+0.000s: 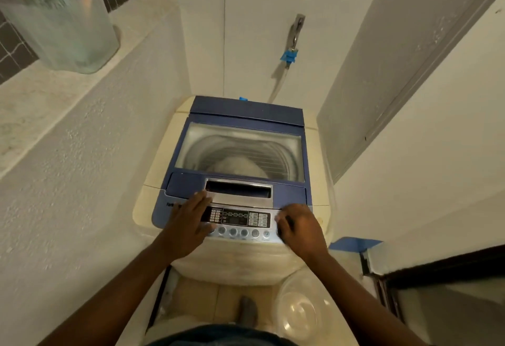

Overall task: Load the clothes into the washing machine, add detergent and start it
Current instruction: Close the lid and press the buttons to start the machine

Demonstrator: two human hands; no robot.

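A cream top-loading washing machine (235, 261) with a blue lid (246, 112) stands in a narrow alcove. The lid is down, and pale clothes (240, 166) show in the drum through its window. My left hand (185, 225) lies flat with fingers spread over the left end of the control panel (239, 218), near the lid's handle recess. My right hand (299, 229) rests at the panel's right end with fingers curled down onto the rightmost buttons. Neither hand holds anything. No detergent container is in view.
White walls close in on both sides. On the left ledge (49, 94) stands a ribbed glass vase (62, 23). A tap with a blue-taped hose (291, 50) hangs on the back wall. An empty clear plastic basin (303, 310) sits on the floor at the right.
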